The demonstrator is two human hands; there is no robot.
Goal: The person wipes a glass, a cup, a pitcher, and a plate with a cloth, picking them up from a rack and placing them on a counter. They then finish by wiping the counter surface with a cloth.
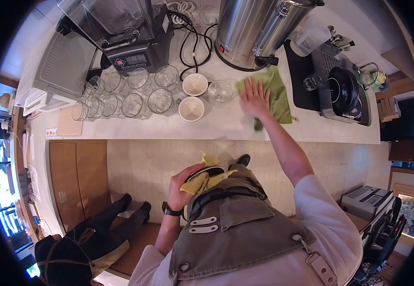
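Note:
Flat on a green cloth lies my right hand, fingers spread, pressing it against the white counter. Close to my apron, my left hand is closed around a yellow cloth and a dark round dish with a pale rim partly wrapped in it. The dish's exact kind is hard to make out. Just left of my right hand stands a clear glass. Beside that glass are two white cups, an upper cup and a lower cup.
Several clear glasses stand in rows at the left, before a blender. A steel urn with cables beside it stands behind the cloth. At right, a rack holds black bowls. Another person is at lower left.

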